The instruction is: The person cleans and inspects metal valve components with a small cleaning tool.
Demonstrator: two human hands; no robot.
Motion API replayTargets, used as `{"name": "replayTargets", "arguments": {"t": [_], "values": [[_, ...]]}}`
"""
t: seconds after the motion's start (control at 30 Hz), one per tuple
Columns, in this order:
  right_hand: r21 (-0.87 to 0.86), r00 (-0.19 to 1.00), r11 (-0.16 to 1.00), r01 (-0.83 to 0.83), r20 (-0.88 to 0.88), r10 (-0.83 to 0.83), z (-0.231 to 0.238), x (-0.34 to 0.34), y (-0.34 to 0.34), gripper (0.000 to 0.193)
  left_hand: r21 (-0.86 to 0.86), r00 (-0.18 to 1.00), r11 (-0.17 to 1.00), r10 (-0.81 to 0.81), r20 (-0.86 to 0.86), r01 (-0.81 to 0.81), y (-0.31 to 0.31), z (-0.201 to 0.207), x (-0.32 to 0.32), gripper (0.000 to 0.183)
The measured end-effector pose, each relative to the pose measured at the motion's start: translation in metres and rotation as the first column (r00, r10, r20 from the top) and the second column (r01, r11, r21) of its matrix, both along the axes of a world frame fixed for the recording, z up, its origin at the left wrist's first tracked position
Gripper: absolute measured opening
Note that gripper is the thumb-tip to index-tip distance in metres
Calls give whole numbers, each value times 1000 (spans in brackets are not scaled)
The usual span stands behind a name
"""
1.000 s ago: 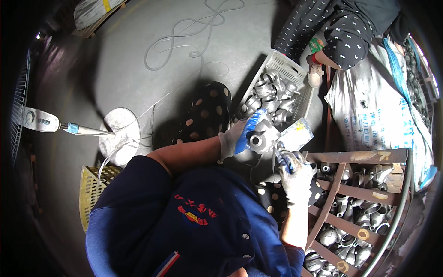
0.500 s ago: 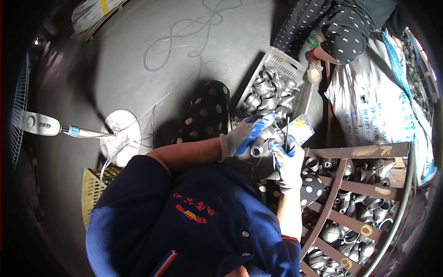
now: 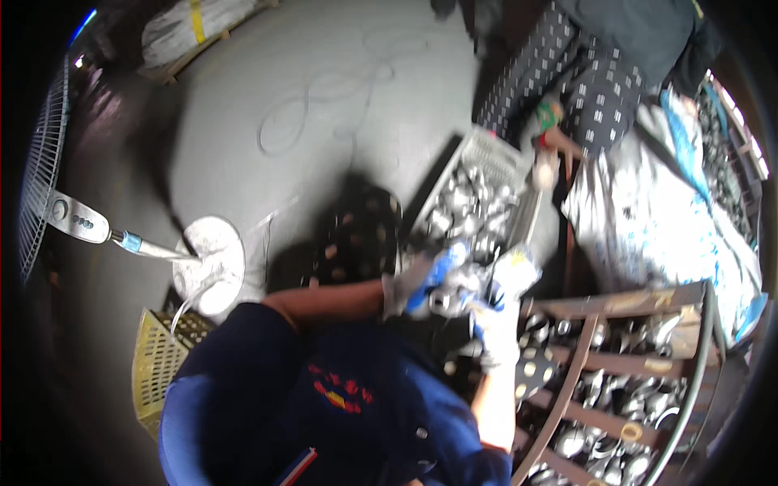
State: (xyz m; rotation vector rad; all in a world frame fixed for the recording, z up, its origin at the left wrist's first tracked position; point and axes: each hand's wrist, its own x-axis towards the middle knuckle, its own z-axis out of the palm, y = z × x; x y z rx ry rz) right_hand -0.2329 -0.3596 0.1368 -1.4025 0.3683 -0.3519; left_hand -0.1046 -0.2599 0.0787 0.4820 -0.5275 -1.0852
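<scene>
My left hand (image 3: 423,281), in a white glove with a blue palm, grips a grey metal casting (image 3: 444,301) with a round opening facing me. My right hand (image 3: 496,324), gloved the same way, is closed close to the casting's right side. A thin dark rod-like tool (image 3: 491,285) sticks up from its fingers, blurred by motion. Just beyond both hands, a pale plastic crate (image 3: 525,212) holds several similar grey castings (image 3: 470,202).
Right of me stands a rusty metal-framed bin (image 3: 577,381) full of castings. Past it lie white woven sacks (image 3: 640,219). Another person's patterned trousers (image 3: 600,97) are beside the crate. At left are a standing fan's round base (image 3: 212,263) and a yellow basket (image 3: 150,377).
The whole view has shifted, so most things sit lower in the picture and look blurred. Both hands stay around the casting. The other person's legs have shifted slightly.
</scene>
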Motion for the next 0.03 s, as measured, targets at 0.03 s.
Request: {"name": "replayTargets", "arguments": {"t": [0.03], "values": [[-31, 998, 999, -18, 58, 20, 8, 22, -11, 48, 43, 880, 945, 285, 380, -325, -6, 0, -2, 70]]}}
